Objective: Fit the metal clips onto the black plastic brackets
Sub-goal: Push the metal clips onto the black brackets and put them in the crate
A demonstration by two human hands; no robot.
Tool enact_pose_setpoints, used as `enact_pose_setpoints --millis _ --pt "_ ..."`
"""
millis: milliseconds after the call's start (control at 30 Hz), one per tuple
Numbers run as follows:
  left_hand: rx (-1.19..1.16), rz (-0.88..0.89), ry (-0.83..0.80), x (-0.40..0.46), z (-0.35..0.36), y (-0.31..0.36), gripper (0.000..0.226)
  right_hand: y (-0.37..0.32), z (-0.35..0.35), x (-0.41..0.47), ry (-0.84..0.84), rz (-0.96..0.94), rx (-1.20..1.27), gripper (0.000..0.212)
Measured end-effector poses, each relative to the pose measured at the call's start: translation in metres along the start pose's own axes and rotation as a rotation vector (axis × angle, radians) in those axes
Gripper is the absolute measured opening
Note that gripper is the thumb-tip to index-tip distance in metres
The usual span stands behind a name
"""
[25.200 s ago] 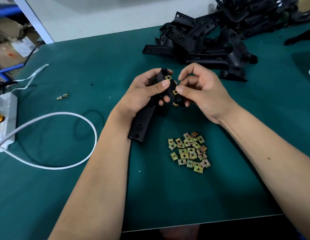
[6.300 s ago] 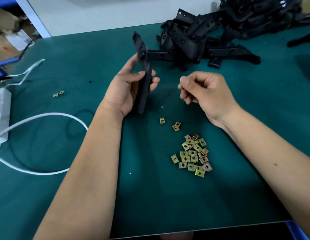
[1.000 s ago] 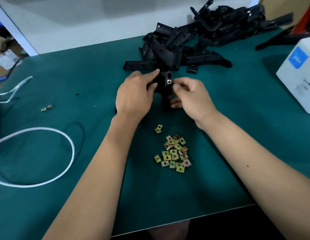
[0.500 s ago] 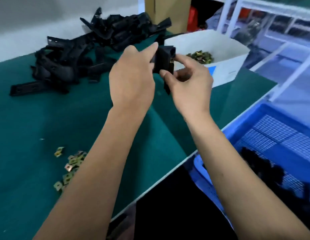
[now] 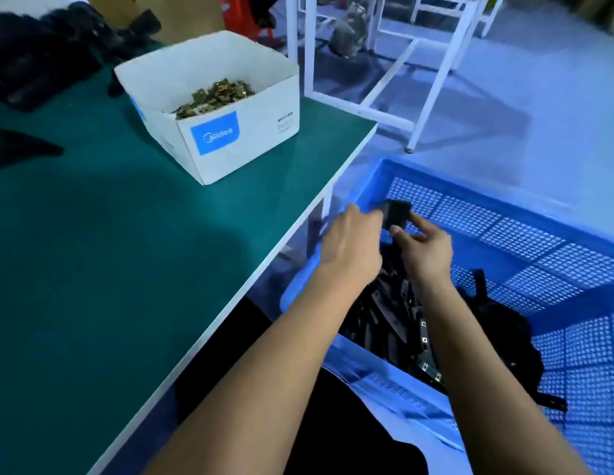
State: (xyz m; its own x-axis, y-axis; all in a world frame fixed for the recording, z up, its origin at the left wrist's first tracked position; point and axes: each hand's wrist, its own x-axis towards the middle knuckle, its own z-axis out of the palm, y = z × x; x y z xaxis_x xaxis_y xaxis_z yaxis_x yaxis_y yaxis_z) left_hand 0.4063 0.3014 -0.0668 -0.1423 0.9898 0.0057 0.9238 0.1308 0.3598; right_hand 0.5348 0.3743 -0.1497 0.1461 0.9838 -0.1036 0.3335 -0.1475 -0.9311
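Blue plastic fills the lower right of the frame: a perforated crate (image 5: 525, 234) sits beside the table (image 5: 127, 252), lower than the green top. I have both hands out over the crate, just right of centre. My left hand (image 5: 350, 248) and my right hand (image 5: 424, 250) meet on one black bracket (image 5: 396, 213), which is held up above the crate's near-left corner. My right thumb and fingers pinch its lower edge; my left fingers reach to its left side, but they are motion-blurred and I cannot tell whether they are curled round it or only touching. Below my wrists, in the crate, lies a pile of brackets (image 5: 391, 320), packed side by side, and on a few near the lower middle I can see small pale squares that look like fitted clips (image 5: 425, 339). More black parts lie further right in the crate, against its mesh wall. In the upper left of the frame a white box (image 5: 237, 132) with a blue label stands on the table near its right edge, open at the top and holding a heap of loose brass-coloured clips (image 5: 214, 97). Behind the box, at the far upper left, is a dark heap of unfitted brackets (image 5: 58, 46), blurred. A white frame (image 5: 432, 73) stands on the grey floor at the top of the picture, past the table's corner.
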Motion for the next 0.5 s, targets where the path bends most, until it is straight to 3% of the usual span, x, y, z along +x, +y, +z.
enact_pose_setpoints --millis 133,233,367,500 --pt "-0.200 -0.026 -0.307 -0.015 0.066 -0.019 0.051 0.083 -0.008 0.003 -0.054 0.286 -0.147 0.048" --pt "-0.221 -0.059 -0.411 -0.023 0.090 -0.034 0.058 0.127 -0.015 -0.008 -0.063 0.414 -0.355 0.047" --pt "-0.236 -0.036 -0.377 -0.021 0.091 -0.042 0.055 0.147 -0.020 -0.014 -0.053 0.554 -0.502 0.043" --pt "-0.320 0.062 -0.168 -0.008 0.056 -0.031 0.043 0.106 -0.007 -0.010 0.100 0.364 -0.478 0.037"
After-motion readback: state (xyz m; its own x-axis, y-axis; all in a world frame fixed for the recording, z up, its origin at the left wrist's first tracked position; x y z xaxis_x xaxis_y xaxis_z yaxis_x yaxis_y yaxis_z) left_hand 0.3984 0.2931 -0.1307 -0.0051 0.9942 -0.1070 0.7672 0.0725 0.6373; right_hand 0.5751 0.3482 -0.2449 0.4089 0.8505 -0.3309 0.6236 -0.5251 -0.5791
